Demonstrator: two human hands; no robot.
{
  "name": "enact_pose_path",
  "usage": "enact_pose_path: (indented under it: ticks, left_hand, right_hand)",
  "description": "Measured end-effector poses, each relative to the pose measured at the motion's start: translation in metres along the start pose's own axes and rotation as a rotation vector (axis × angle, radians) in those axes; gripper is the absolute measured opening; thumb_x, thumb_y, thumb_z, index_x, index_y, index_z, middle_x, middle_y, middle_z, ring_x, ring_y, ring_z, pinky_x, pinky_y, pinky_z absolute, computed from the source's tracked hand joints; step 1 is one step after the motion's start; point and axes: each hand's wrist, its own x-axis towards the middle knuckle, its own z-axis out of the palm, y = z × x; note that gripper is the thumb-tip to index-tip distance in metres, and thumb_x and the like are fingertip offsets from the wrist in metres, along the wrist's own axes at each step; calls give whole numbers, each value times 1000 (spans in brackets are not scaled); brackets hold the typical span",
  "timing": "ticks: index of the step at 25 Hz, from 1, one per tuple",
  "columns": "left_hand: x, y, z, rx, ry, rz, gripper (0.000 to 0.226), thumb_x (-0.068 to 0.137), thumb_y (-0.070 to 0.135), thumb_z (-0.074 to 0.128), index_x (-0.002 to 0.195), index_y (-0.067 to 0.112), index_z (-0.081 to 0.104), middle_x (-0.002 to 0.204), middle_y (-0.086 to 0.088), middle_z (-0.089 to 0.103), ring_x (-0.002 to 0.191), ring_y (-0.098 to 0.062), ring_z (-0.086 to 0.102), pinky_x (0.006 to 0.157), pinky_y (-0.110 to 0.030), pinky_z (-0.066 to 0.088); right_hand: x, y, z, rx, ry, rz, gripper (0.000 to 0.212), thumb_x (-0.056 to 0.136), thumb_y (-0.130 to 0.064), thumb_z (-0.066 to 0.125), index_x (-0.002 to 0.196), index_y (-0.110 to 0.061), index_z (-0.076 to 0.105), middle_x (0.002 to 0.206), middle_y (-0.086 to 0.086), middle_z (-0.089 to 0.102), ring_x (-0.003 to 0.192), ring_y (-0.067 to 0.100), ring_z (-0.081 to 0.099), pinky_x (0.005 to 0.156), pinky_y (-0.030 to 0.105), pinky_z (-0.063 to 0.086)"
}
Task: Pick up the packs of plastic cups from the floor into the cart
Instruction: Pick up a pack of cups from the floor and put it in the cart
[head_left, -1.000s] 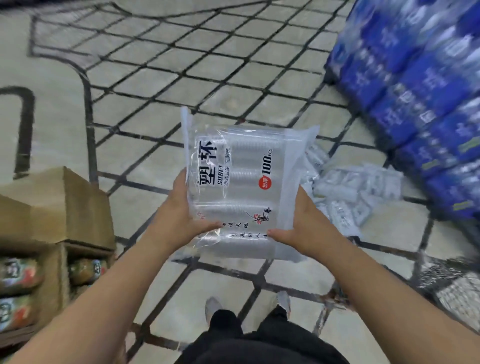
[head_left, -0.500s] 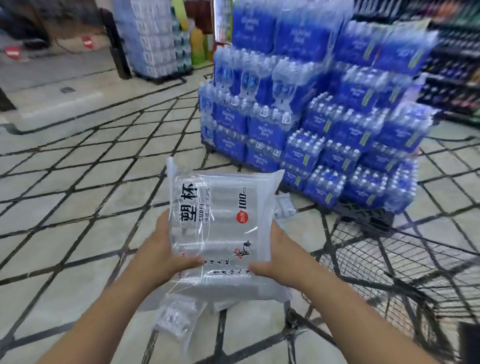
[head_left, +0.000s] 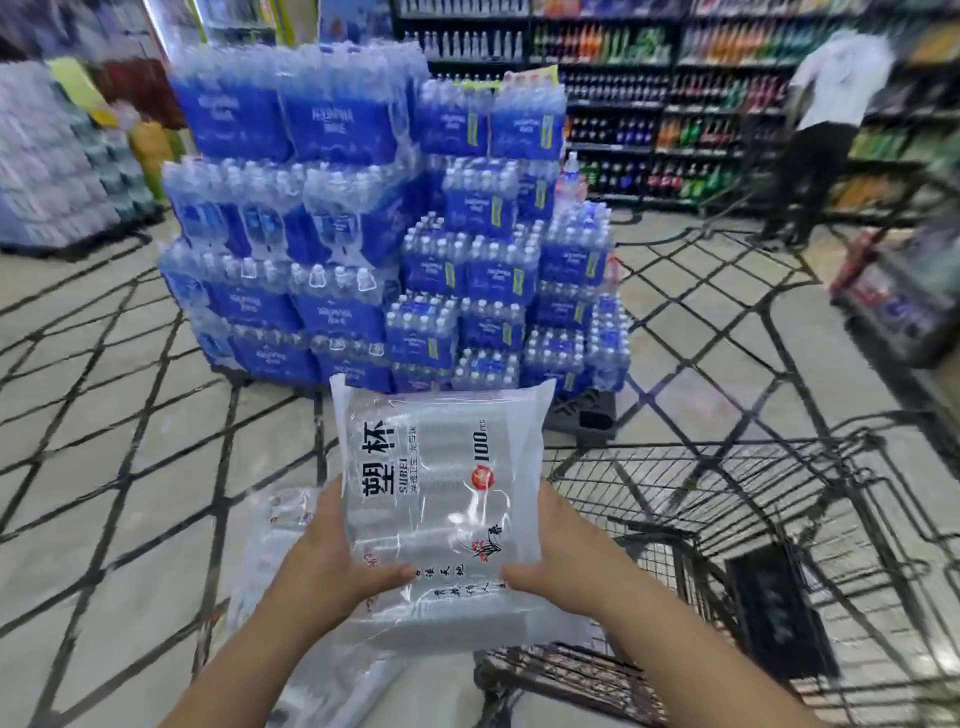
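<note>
1. Holding the pack of plastic cups (head_left: 441, 499) up with both hands is the step right now. The pack is in the air, near and in the middle, just left of the cart (head_left: 649, 488).
2. The left hand (head_left: 332, 566) grips the pack's left side. The right hand (head_left: 566, 551) grips its right side. Both hold it low down.
3. Each thumb is pressed flat on the front of the pack. The other fingers are behind it, so I cannot tell how they lie.
4. To do this well, I think the pack should go right, over the cart's near wire wall, then down inside. Use both hands all the way, because the wrap looks floppy and slippery.
5. Set it down softly, I would say. Thin cups could crack if dropped.
6. More clear packs (head_left: 280, 525) show below and to the left of the held one. I cannot tell if they lie on the floor (head_left: 104, 415) or hang under the hands.
7. Wires and a dark panel (head_left: 774, 613) hide part of the cart's bottom. I cannot tell if any packs are in there yet.
8. The cart runs off the right edge. The far water bottle stack (head_left: 363, 234) and a far person (head_left: 826, 130) are blurry.
</note>
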Motion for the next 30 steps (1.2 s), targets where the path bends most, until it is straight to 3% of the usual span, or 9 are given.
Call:
enact_pose_path:
  ticks: [5, 8, 12, 17, 25, 30]
  left_hand:
    - [68, 34, 45, 26, -158, 114, 134, 57, 53, 94, 158, 30, 8, 156, 1, 42, 135, -26, 48, 102, -37, 42]
    - [109, 52, 75, 6, -264, 214, 139, 55, 54, 95, 159, 31, 5, 158, 6, 37, 138, -23, 45, 104, -36, 41]
    - [160, 76, 105, -48, -405, 337, 136, 56, 47, 96, 158, 28, 8, 142, 17, 41, 127, -13, 48, 94, -28, 41]
    - [220, 91, 134, 20, -571, 355, 126, 58, 53, 93, 151, 23, 14, 143, -7, 54, 119, -30, 59, 89, -36, 48]
    - [248, 111, 160, 44, -705, 440, 141, 54, 56, 94, 155, 31, 0, 148, -3, 52, 121, -28, 60, 95, -41, 51]
    - [252, 124, 183, 25, -742, 429, 140, 54, 56, 94, 156, 29, 1, 153, -2, 47, 130, -26, 54, 105, -43, 47]
  right_hand:
    - [-7, 40, -28, 42, 87, 178, 105, 73, -50, 77, 155, -40, 12, 138, -7, 48, 102, 15, 62, 86, 40, 55]
    - [-9, 54, -41, 59, 164, 307, 95, 79, -46, 70, 153, -42, 11, 125, -8, 52, 86, 12, 64, 76, 40, 57]
    - [-4, 61, -55, 74, 249, 494, 99, 78, -44, 69, 155, -45, 6, 117, -6, 52, 83, 11, 64, 75, 40, 59]
    - [15, 62, -59, 90, 333, 657, 104, 78, -45, 73, 157, -44, 6, 116, -10, 52, 79, 12, 65, 64, 30, 55]
    - [15, 69, -50, 143, 439, 805, 100, 77, -44, 75, 155, -43, 12, 114, -10, 57, 81, 12, 68, 71, 36, 61]
    - [15, 97, -56, 147, 410, 851, 100, 75, -47, 72, 155, -43, 11, 119, -8, 55, 84, 12, 66, 76, 42, 61]
